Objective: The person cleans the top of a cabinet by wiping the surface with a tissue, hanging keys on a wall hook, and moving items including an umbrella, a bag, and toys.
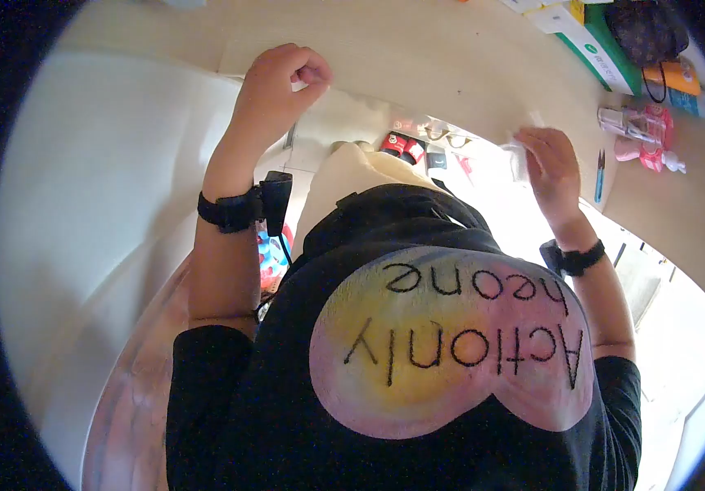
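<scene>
My left hand [281,86] is raised at the desk's near edge, its fingers curled in toward the thumb. Whether anything small sits in that pinch, I cannot make out. Over by the right side of the desk edge, my right hand [552,168] has its fingers closed on a thin, whitish, see-through piece [518,160]. Glare behind this piece blurs its outline, so its exact kind is unclear. A slim blue tool with a dark pointed tip [600,178] lies on the desk to the right of my right hand.
The pale desk [385,53] curves across the top. At its right are a clear bottle-like item [627,123], a pink figurine [654,155], a green-and-white box [602,57] and a dark pouch [646,31]. A white wall [115,164] stands left; red-and-black shoes [402,146] are below.
</scene>
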The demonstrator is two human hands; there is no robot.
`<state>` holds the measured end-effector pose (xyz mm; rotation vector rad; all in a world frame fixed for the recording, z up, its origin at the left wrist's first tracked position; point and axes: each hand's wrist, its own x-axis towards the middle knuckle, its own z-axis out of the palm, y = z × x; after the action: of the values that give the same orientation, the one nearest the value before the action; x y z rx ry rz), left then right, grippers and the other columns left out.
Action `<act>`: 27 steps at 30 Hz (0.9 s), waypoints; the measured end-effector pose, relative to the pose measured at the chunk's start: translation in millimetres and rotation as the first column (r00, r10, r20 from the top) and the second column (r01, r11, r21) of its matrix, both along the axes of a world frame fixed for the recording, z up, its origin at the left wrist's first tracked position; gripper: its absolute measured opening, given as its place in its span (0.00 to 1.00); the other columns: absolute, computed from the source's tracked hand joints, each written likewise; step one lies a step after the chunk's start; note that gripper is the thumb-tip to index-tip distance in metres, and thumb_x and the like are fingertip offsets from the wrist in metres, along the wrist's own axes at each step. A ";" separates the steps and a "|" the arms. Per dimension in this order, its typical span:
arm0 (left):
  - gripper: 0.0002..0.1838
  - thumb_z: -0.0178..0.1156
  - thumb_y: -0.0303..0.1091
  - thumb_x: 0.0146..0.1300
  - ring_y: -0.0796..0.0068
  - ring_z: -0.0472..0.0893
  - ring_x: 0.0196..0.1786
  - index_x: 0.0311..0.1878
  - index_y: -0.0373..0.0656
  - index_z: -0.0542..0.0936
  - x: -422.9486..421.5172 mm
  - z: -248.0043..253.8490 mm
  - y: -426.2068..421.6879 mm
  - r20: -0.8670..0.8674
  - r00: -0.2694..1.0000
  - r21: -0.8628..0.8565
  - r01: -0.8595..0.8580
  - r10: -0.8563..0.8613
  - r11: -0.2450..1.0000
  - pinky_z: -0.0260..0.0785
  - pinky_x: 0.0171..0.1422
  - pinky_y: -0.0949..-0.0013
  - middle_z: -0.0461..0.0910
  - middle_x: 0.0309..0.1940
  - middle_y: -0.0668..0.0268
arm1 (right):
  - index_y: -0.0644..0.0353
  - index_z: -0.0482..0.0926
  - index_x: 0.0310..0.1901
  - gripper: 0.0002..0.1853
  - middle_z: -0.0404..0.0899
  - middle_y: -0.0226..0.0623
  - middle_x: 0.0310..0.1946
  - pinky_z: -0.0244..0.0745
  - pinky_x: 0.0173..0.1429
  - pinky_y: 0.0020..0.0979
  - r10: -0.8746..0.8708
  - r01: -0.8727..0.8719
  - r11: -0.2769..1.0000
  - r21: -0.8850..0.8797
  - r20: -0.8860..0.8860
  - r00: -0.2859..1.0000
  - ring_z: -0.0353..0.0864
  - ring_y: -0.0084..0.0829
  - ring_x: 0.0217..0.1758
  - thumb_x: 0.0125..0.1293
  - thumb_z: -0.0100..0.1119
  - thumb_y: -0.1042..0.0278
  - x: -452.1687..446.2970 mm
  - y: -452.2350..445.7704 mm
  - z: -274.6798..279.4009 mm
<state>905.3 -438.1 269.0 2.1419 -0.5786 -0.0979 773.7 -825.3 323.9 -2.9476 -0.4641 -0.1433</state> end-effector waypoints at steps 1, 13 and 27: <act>0.05 0.67 0.25 0.54 0.69 0.81 0.37 0.35 0.40 0.83 2.5 -0.1 -1.2 -0.001 1.000 -0.026 0.008 -0.009 1.000 0.74 0.47 0.66 0.81 0.31 0.64 | 0.50 0.85 0.45 0.11 0.84 0.37 0.43 0.76 0.56 0.41 0.081 -0.073 0.996 -0.060 0.134 0.988 0.80 0.43 0.50 0.62 0.62 0.73 6.2 11.3 2.1; 0.06 0.66 0.23 0.54 0.70 0.81 0.37 0.36 0.39 0.82 8.2 3.7 -17.3 -0.048 0.999 -0.051 0.013 -0.015 0.999 0.75 0.47 0.67 0.81 0.32 0.64 | 0.57 0.85 0.44 0.16 0.83 0.40 0.44 0.79 0.50 0.39 0.202 -0.208 0.967 0.149 0.056 0.978 0.82 0.43 0.47 0.52 0.68 0.78 25.2 30.0 -35.9; 0.06 0.67 0.24 0.54 0.69 0.81 0.38 0.36 0.40 0.82 7.0 -1.6 -11.6 -0.053 0.999 -0.084 -0.004 -0.001 0.996 0.74 0.47 0.67 0.81 0.31 0.64 | 0.58 0.84 0.44 0.16 0.81 0.38 0.37 0.78 0.45 0.40 0.288 -0.284 0.954 0.099 -0.030 0.957 0.81 0.42 0.43 0.51 0.68 0.78 46.4 22.5 -24.0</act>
<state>912.3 -449.7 267.4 2.0517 -0.5407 -0.1272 820.1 -802.8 299.9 -2.7480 -0.8457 -0.0630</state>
